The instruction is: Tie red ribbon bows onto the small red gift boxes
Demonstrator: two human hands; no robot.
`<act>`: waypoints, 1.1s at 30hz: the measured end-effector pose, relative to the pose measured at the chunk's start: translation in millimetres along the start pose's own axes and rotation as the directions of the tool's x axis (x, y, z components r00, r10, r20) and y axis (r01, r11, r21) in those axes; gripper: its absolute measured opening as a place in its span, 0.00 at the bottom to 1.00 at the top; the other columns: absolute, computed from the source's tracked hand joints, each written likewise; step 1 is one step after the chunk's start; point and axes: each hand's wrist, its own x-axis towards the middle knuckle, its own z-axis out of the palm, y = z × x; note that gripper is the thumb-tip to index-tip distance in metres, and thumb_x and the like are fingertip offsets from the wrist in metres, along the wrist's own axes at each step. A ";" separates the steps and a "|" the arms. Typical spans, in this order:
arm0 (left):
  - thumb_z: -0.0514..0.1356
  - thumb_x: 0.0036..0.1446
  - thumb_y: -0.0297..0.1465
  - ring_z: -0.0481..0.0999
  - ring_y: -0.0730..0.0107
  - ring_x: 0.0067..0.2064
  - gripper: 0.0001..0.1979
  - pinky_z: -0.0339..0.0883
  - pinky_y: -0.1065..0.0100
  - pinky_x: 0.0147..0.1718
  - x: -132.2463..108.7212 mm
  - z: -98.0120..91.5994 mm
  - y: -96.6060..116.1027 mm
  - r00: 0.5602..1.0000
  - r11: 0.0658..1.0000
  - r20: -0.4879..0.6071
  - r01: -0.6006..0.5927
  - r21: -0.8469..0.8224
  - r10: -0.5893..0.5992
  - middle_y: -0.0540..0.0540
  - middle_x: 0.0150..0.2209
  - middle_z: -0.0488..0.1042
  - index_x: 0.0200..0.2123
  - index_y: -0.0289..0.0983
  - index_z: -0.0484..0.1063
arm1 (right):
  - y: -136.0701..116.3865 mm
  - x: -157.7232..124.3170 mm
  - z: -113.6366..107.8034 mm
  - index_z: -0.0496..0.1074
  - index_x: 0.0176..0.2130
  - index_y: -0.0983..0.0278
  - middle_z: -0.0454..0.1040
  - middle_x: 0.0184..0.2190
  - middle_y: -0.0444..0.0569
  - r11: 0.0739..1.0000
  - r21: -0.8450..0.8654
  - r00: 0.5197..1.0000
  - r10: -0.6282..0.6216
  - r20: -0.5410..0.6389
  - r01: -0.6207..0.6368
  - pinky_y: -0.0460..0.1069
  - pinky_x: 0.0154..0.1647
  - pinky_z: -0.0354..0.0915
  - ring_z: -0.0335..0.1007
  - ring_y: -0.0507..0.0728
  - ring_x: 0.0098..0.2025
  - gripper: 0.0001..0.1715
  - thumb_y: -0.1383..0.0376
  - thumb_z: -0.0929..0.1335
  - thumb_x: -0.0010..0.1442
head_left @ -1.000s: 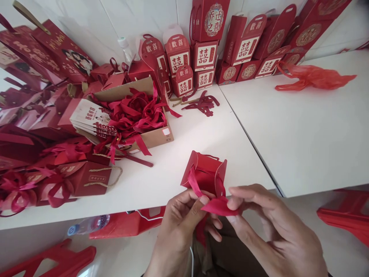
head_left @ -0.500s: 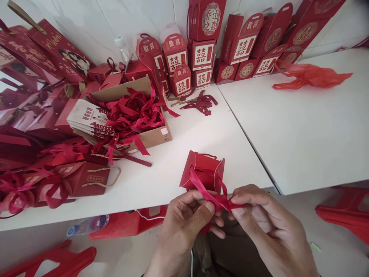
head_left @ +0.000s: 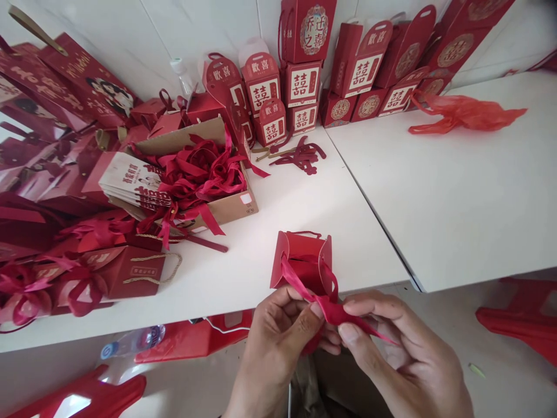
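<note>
Left hand and right hand pinch the ribbon before the box, by the worktop's near edge; a stretch of worktop separates box from carton, leftward.

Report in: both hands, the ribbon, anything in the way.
Left hand and right hand both pinching red ribbon. Ribbon strung from red box, near white table's front edge. Ribbon-filled carton off left, apart from both hands.
</note>
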 end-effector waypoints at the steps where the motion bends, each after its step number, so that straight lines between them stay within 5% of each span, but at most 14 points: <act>1: 0.70 0.60 0.36 0.81 0.70 0.28 0.11 0.77 0.70 0.31 0.0 0.3 0.1 1.000 1.000 0.001 0.002 -0.001 -0.002 0.47 0.29 0.81 0.37 0.35 0.75 | 0.7 0.6 -0.7 0.78 0.38 0.56 0.81 0.36 0.44 1.000 -0.012 1.000 -0.010 -0.001 0.010 0.41 0.34 0.79 0.81 0.53 0.33 0.05 0.59 0.75 0.63; 8: 0.69 0.60 0.37 0.81 0.69 0.29 0.12 0.76 0.70 0.31 1.3 -1.2 1.3 1.000 1.000 -0.010 0.005 0.025 -0.005 0.46 0.28 0.80 0.37 0.34 0.75 | 1.7 5.5 -5.1 0.76 0.40 0.55 0.77 0.24 0.39 0.992 -0.128 0.999 0.009 -0.046 -0.015 0.41 0.31 0.77 0.78 0.52 0.26 0.08 0.55 0.74 0.63; 12: 0.70 0.59 0.36 0.79 0.73 0.29 0.12 0.76 0.71 0.33 0.1 -4.4 0.5 0.999 0.997 -0.047 0.018 0.076 -0.014 0.47 0.29 0.78 0.35 0.33 0.75 | -3.1 15.3 -9.4 0.76 0.41 0.55 0.77 0.26 0.41 0.974 -0.216 0.992 -0.086 -0.087 0.065 0.43 0.34 0.78 0.80 0.54 0.29 0.10 0.55 0.75 0.63; 16: 0.70 0.59 0.37 0.78 0.71 0.31 0.12 0.77 0.69 0.33 -2.2 -3.8 -0.6 0.999 0.996 -0.043 0.009 0.093 -0.005 0.47 0.30 0.78 0.35 0.34 0.75 | -14.7 36.0 -10.4 0.75 0.48 0.55 0.81 0.34 0.44 0.942 -0.264 0.977 -0.190 0.094 0.208 0.44 0.34 0.79 0.80 0.54 0.32 0.10 0.58 0.73 0.66; 20: 0.69 0.60 0.38 0.80 0.68 0.33 0.13 0.78 0.67 0.34 -3.6 -0.9 0.5 1.000 0.996 -0.031 0.004 0.085 -0.002 0.45 0.32 0.79 0.39 0.34 0.75 | -23.1 50.5 -8.4 0.66 0.65 0.48 0.80 0.51 0.46 0.898 -0.291 0.913 -0.228 0.337 0.331 0.46 0.43 0.79 0.80 0.55 0.46 0.25 0.60 0.69 0.71; 23: 0.69 0.60 0.37 0.82 0.66 0.32 0.13 0.77 0.67 0.33 -2.7 -0.6 2.3 0.999 0.998 -0.026 0.020 0.058 -0.019 0.44 0.33 0.81 0.41 0.34 0.74 | -20.6 48.0 -8.6 0.67 0.64 0.49 0.77 0.54 0.48 0.888 -0.320 0.934 -0.257 0.249 0.330 0.47 0.44 0.79 0.78 0.57 0.52 0.23 0.59 0.68 0.72; 27: 0.69 0.61 0.36 0.83 0.65 0.33 0.13 0.78 0.66 0.35 -0.9 -2.6 3.4 0.999 0.999 -0.001 0.032 0.023 -0.032 0.43 0.33 0.82 0.42 0.34 0.74 | -6.4 32.5 -14.0 0.71 0.58 0.51 0.77 0.48 0.47 0.894 -0.354 0.962 -0.251 0.111 0.274 0.45 0.45 0.78 0.78 0.55 0.46 0.16 0.58 0.68 0.71; 33: 0.66 0.63 0.35 0.83 0.65 0.35 0.10 0.78 0.66 0.35 -0.6 -3.3 2.9 0.999 0.999 0.015 0.031 0.021 -0.031 0.42 0.35 0.82 0.42 0.33 0.74 | 9.6 23.3 -22.3 0.72 0.52 0.54 0.78 0.44 0.47 0.911 -0.366 0.980 -0.156 0.122 0.190 0.41 0.36 0.77 0.79 0.55 0.44 0.11 0.57 0.68 0.71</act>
